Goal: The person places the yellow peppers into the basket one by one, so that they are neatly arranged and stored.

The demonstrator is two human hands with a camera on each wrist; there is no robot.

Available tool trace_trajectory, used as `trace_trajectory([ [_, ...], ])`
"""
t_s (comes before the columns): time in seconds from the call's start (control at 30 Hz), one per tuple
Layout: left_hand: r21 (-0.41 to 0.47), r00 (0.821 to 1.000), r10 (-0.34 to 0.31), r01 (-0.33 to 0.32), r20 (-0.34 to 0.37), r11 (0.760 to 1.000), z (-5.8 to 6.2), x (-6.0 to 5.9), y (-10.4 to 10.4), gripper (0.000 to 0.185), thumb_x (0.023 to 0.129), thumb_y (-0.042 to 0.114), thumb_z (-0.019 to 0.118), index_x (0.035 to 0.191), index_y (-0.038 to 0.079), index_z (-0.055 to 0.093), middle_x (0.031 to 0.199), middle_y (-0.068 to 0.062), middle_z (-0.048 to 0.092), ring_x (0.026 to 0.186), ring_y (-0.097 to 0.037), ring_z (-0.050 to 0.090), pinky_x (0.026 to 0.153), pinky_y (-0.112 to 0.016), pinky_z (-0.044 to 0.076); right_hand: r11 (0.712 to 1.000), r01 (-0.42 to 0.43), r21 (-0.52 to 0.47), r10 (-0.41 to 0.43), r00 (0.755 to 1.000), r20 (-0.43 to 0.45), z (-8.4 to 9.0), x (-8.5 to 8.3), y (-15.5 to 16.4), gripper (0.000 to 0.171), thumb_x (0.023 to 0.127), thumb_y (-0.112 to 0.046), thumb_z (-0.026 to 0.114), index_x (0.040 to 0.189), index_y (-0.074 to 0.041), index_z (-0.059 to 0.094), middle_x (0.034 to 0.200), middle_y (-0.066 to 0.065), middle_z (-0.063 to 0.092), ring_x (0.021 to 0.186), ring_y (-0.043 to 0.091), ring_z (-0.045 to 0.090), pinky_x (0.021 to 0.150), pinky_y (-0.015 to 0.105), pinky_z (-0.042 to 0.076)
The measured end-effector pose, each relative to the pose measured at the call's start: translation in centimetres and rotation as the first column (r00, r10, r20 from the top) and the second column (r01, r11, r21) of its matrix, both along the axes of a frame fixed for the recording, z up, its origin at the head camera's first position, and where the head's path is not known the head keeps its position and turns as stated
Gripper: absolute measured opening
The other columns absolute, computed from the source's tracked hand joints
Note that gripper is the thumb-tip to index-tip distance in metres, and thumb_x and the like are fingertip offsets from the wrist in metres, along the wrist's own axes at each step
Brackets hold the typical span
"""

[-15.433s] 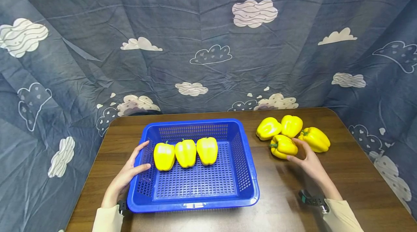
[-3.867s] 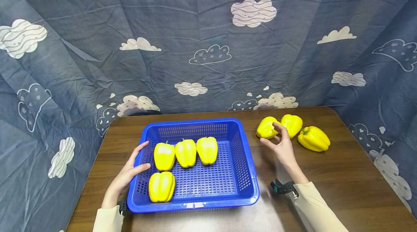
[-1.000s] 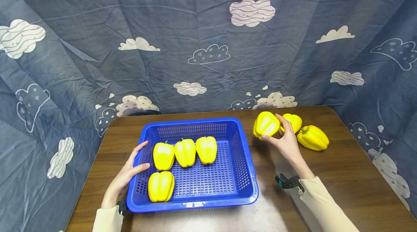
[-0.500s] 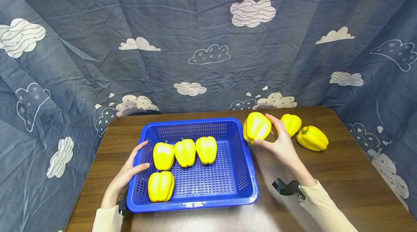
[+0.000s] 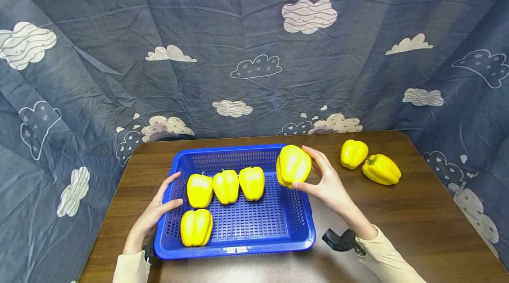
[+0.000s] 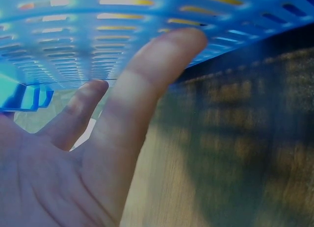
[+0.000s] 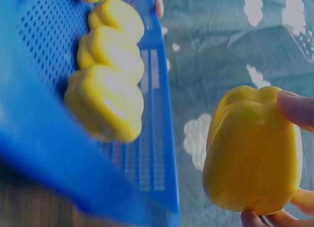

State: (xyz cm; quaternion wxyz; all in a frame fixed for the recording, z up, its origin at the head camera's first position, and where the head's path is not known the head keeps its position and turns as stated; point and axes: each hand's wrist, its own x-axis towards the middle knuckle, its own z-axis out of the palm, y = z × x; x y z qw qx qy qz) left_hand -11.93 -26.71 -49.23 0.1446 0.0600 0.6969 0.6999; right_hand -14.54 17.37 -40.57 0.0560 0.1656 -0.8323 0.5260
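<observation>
Your right hand [image 5: 328, 186] grasped a yellow pepper [image 5: 293, 166] in curled fingers above the blue basket's [image 5: 238, 247] right rim; your left hand [image 5: 153, 214] rested relaxed, fingers straight, against its left wall.

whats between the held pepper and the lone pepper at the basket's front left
Bare blue basket floor, seen in the head view. From the held pepper in the right hand, the stretch to the front-left pepper passes below the row of three.
</observation>
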Motion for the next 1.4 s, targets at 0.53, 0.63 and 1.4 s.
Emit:
trace_trajectory([
  [0.53, 0.002, 1.000, 0.010, -0.010, 0.004, 1.000, 0.1, 0.1, 0.1, 0.071, 0.094, 0.007, 0.051, 0.152, 0.024, 0.015, 0.154, -0.022, 0.011, 0.129, -0.047, 0.028, 0.087, -0.057, 0.047, 0.988, -0.153, -0.035, 0.153, 0.988, -0.011, 0.3, 2.0, -4.9, 0.084, 0.067, -0.011, 0.087, 0.139, -0.007, 0.044, 0.139, 0.011, 0.042, 0.127, 0.028, 0.041, 0.104, 0.046, 0.037],
  [0.63, 0.004, 1.000, 0.010, -0.010, 0.006, 1.000, 0.1, 0.1, 0.1, 0.071, 0.094, 0.007, 0.051, 0.152, 0.024, 0.015, 0.154, -0.022, 0.010, 0.130, -0.048, 0.026, 0.088, -0.057, 0.047, 0.983, -0.177, -0.053, 0.177, 0.984, 0.000, 0.2, 2.3, -5.9, 0.084, 0.066, -0.011, 0.087, 0.139, -0.006, 0.045, 0.139, 0.011, 0.042, 0.126, 0.026, 0.042, 0.104, 0.042, 0.037],
  [1.4, -0.011, 1.000, 0.009, -0.009, 0.004, 1.000, 0.1, 0.0, 0.1, 0.071, 0.093, 0.008, 0.053, 0.152, 0.025, 0.015, 0.153, -0.023, 0.012, 0.129, -0.048, 0.029, 0.088, -0.056, 0.047, 0.963, -0.268, -0.011, 0.268, 0.960, 0.083, -1.4, 4.8, -12.1, 0.087, 0.063, -0.012, 0.088, 0.138, -0.003, 0.044, 0.136, 0.007, 0.045, 0.118, 0.021, 0.047, 0.098, 0.035, 0.044],
])
